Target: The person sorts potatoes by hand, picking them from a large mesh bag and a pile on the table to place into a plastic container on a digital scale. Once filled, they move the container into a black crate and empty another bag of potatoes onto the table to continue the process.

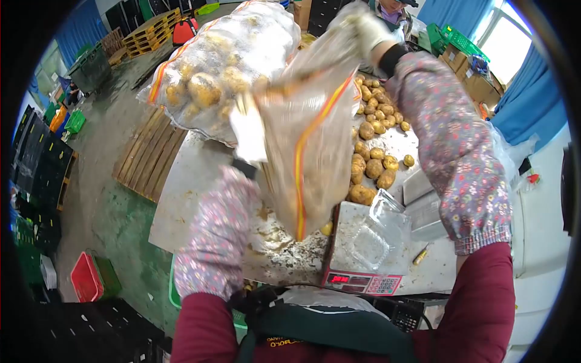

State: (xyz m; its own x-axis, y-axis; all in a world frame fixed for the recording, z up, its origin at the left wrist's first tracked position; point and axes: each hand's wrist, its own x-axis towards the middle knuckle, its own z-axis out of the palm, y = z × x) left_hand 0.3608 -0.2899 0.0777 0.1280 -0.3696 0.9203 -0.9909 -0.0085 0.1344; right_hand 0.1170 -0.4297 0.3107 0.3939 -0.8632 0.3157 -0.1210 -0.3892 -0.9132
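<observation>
A limp mesh sack [315,157] with red-and-yellow stripes hangs stretched over the table in front of me, blurred by motion. Up at its far end, my right hand [370,33], in a white glove, is closed on the gathered mesh. At the sack's left edge my left hand [247,127], also gloved, is closed on the mesh, its fingers partly smeared. Behind my left hand lies a full mesh sack of potatoes [221,66]. Loose potatoes [375,163] spread over the table to the right of the hanging sack, which hides some of them.
A digital scale [360,242] with a red display stands at the near table edge, a clear plastic tray [381,233] on its plate. More clear trays [423,209] are stacked beside it. A wooden pallet [148,154] lies left of the table [181,199]. Another person [393,12] is across it.
</observation>
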